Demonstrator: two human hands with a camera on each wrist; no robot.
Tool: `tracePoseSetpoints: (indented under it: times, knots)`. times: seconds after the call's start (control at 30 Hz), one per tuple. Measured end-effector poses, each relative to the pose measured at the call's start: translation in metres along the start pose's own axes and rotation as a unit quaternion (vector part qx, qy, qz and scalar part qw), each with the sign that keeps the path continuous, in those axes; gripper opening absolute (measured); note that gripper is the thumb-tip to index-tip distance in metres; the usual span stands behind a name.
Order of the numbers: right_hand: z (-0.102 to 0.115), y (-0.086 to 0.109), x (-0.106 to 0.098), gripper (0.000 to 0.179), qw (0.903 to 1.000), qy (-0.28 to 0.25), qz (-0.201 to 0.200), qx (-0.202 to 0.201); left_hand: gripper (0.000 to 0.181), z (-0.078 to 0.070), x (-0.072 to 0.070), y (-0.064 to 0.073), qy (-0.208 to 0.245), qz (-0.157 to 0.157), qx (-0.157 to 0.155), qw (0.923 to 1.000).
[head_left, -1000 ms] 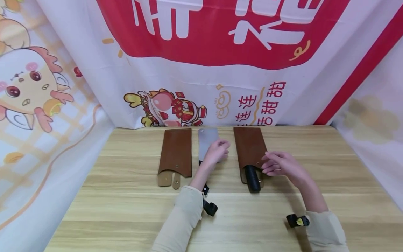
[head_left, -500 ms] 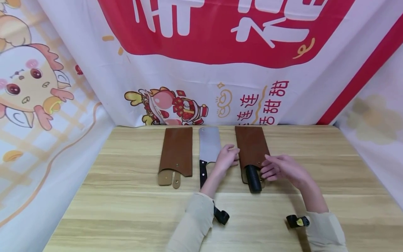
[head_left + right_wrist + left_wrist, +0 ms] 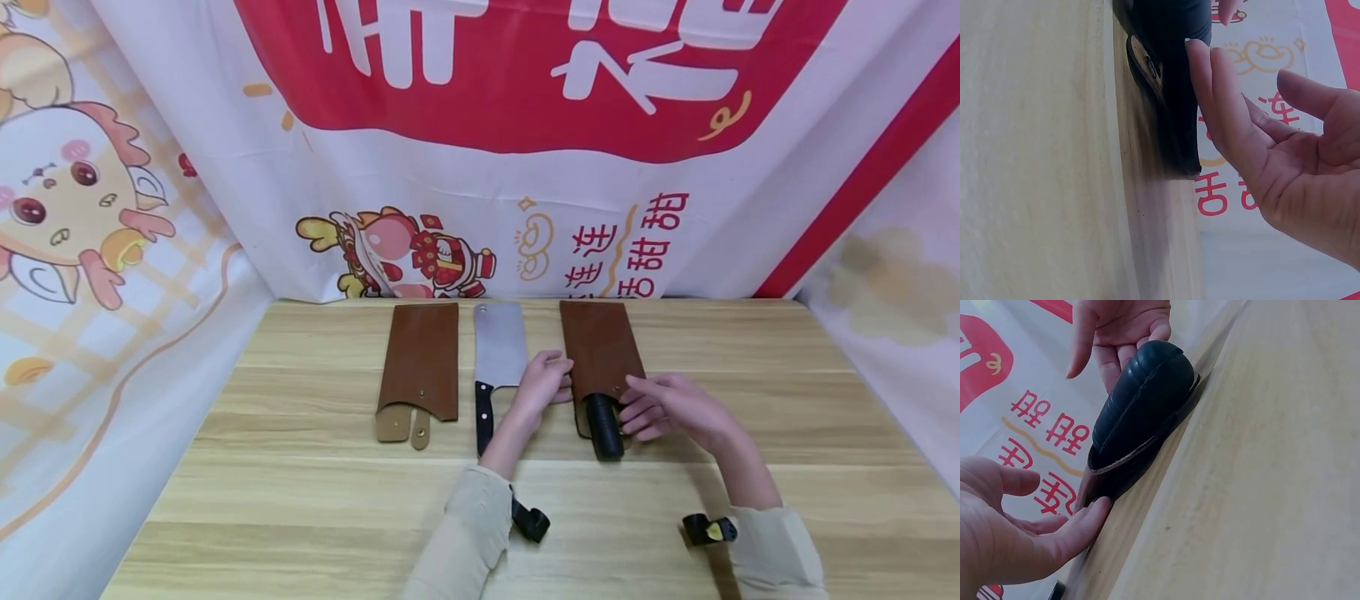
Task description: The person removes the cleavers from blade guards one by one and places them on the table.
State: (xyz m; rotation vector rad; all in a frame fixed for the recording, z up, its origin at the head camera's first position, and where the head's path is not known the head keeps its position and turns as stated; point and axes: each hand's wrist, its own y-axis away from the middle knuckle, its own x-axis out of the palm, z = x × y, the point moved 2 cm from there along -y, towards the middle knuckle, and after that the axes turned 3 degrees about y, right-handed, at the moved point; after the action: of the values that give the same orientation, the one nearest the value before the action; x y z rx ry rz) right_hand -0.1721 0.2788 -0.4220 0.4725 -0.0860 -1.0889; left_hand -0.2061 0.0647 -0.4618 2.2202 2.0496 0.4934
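- Compared with one second ago, the left hand (image 3: 542, 385) has moved off the blade of the black-handled steel cleaver (image 3: 500, 346), which now shows uncovered, and has come to the near edge of the brown leather sheath with a rounded mouth (image 3: 600, 350); the right hand (image 3: 671, 408) sits slightly lower than it did.
- That sheath lies between the two hands: a left fingertip appears to touch its left edge, and the right fingertips are at its right edge, beside the ridged black handle (image 3: 603, 427); whether they press on it cannot be told.
- Both hands have relaxed, spread fingers and grip nothing.
- The black handle sticks out of the sheath's mouth toward the person; the part inside is hidden.
- Left of the cleaver, a second brown leather sheath with a tan flap and strap (image 3: 420, 354) lies flat on the pale wood-grain table (image 3: 300, 500).
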Motion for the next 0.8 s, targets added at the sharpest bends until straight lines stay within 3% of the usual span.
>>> tracePoseSetpoints:
  times: [0.37, 0.8]
  knots:
    - [-0.001, -0.003, 0.009, 0.054, 0.9999, 0.008, 0.000, 0.008, 0.051, 0.002, 0.001, -0.001, -0.016, 0.015, -0.010, 0.9997]
    - [-0.006, -0.008, 0.013, 0.050, 0.9993, 0.026, 0.021, 0.013, 0.049, 0.002, 0.007, -0.003, -0.032, 0.003, -0.009, 0.9995]
